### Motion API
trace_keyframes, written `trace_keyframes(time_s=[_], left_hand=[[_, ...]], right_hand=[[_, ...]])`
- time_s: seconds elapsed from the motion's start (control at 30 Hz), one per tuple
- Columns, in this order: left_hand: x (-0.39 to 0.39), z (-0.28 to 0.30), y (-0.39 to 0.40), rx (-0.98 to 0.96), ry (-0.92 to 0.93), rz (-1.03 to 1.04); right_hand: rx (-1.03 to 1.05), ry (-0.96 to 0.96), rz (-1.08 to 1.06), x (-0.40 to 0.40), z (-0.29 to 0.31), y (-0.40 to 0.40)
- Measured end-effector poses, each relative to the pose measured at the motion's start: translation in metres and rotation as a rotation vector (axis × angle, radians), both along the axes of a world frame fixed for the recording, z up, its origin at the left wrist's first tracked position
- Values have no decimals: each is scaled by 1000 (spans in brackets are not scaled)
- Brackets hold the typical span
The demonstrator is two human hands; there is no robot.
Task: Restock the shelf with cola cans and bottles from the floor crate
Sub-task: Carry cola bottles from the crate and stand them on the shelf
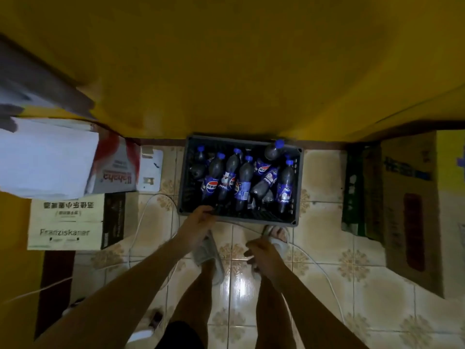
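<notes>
floor: pale patterned tiles (314,285), glossy, with a white cable (324,270) trailing across them near the feet.
wall: yellow (226,59), rising right behind the crate.
cartons: cardboard boxes (68,220) stacked at the left, another carton (410,205) at the right; no shelf could be made out.
crate: dark plastic crate (297,187) stood on the floor against the wall, just ahead of the sandalled feet; stiff, and probably heavy as loaded.
bottles: cola bottles (245,180) with blue caps lay jumbled inside, most on their sides, one (273,151) propped over the far rim. full, so likely weighty; smooth plastic, likely slippery. the neck under the cap or the labelled waist looked the surest hold. no cans showed.
left hand: the left hand (198,219) had its fingers curled over the crate's near rim at its left corner, gripping it.
right hand: the right hand (261,253) hung short of the crate, fingers loosely curled, holding nothing.
</notes>
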State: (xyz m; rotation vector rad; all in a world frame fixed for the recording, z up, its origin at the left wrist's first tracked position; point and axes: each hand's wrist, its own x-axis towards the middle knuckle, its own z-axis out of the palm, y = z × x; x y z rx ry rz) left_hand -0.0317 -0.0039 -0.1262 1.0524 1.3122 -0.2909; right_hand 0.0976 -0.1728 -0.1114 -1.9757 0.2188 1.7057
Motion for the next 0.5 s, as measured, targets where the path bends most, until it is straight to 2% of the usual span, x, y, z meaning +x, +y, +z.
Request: trace_keyframes(time_s=[0.13,0.27,0.4,0.5], left_hand=[[20,-85,6,18,81,-20],[51,-160,0,66,121,-35],[84,-211,-11,60,101,-24],[103,-235,-21,83,111,-77]], right_hand=[[-24,78,96,37,-83,13],[-42,-15,20,98,-145,42],[129,-132,-86,148,-181,78],[184,-284,-31,171,-206,100]])
